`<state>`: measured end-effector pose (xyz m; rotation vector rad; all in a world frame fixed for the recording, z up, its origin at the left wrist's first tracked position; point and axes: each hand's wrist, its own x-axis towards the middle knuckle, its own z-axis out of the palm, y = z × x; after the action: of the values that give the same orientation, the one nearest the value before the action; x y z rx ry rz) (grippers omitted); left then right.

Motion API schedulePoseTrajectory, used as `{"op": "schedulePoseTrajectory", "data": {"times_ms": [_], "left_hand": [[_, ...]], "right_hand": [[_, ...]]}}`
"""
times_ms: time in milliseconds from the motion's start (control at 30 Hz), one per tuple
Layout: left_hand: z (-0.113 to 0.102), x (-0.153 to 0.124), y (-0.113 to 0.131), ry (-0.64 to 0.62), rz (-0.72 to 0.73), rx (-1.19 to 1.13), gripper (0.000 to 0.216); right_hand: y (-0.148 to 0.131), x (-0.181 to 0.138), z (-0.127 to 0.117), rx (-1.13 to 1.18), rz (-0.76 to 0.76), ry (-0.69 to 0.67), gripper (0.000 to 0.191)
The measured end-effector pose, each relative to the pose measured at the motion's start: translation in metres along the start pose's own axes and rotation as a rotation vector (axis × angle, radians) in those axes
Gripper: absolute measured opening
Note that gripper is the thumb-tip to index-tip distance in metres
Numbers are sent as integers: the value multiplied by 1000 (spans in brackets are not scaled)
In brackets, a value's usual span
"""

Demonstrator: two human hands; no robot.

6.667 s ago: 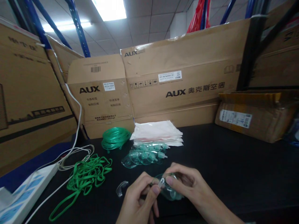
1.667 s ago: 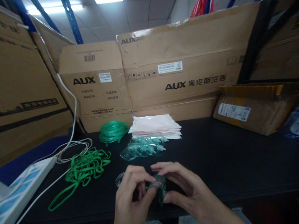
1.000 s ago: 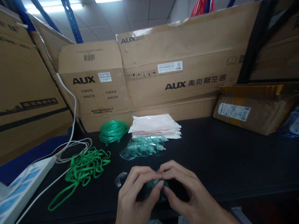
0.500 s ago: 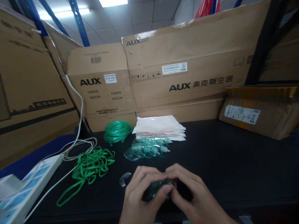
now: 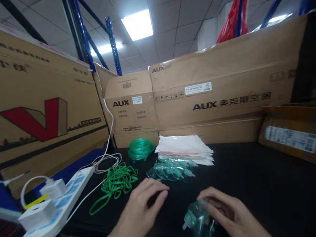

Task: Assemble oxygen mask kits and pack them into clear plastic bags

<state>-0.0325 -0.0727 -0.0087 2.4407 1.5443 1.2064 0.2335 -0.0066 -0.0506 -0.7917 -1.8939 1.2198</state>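
Observation:
My right hand (image 5: 225,209) grips a clear green oxygen mask (image 5: 197,215) low over the black table. The mask's pale connector points left, and my fingers cover its right side. My left hand (image 5: 145,205) is apart from the mask, thumb and fingers separated with nothing between them. Beyond it lies a row of similar green masks (image 5: 171,171). A tangle of green elastic bands (image 5: 118,181) is to the left of my left hand. Behind that sits a coil of green tubing (image 5: 140,149).
White flat packets (image 5: 184,144) are stacked behind the masks. At left, a power strip (image 5: 74,194) with plugs and white cables (image 5: 111,125) borders the work area. Cardboard boxes (image 5: 177,121) wall the back, and an opened carton (image 5: 291,131) stands at right.
My hands have parted. The mask both held is now in my right hand, moved to the right, while my left hand has let go. The head view has tilted up and turned left.

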Motion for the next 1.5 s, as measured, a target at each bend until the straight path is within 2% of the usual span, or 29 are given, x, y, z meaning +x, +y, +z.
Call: {"op": "schedulePoseTrajectory", "data": {"times_ms": [100, 200, 300, 367, 600, 733, 833, 933, 1000, 1100, 1133, 1200, 1333, 1433, 1500], "left_hand": [[-34, 1, -36, -20, -171, 199, 26], [-61, 1, -75, -83, -285, 386, 51], [-76, 3, -100, -191, -362, 485, 72], [-81, 6, -106, -233, -402, 509, 74], [-88, 19, -102, -224, -402, 433, 50], [-104, 34, -100, -184, -351, 445, 40], [-127, 50, -93, -66, -311, 481, 42], [-148, 64, -76, 110, -267, 540, 59], [-154, 72, -62, 249, -243, 509, 60], [-148, 79, -41, 505, -247, 300, 49], [-142, 81, -36, 551, -246, 240, 46], [-127, 84, -25, 554, -238, 124, 41], [-84, 82, -4, 387, -285, -224, 32], [-38, 74, 12, 176, -339, -374, 33], [-6, 64, 19, 60, -369, -478, 28]], "right_hand": [[0, -1, 1, 20, 16, -22, 30], [-4, -1, 5, -77, -41, -8, 24], [-8, -1, 7, -92, -54, 18, 19], [-11, -1, 7, -78, -40, 19, 18], [-19, -2, 8, -116, -31, 7, 19], [-18, -3, 7, -123, -27, 3, 19], [-17, -3, 7, -124, -27, 5, 19], [-17, -3, 6, -114, -30, -12, 20], [-18, -3, 6, -108, -26, -26, 20], [-17, -3, 6, -97, -9, -26, 20], [-16, -3, 6, -89, 0, -24, 21], [-15, -3, 7, -69, 17, -19, 21], [-18, -3, 5, 84, 66, -26, 25], [-25, -6, -1, 246, 122, -30, 37], [-28, -9, -7, 259, 131, 18, 42]]}}
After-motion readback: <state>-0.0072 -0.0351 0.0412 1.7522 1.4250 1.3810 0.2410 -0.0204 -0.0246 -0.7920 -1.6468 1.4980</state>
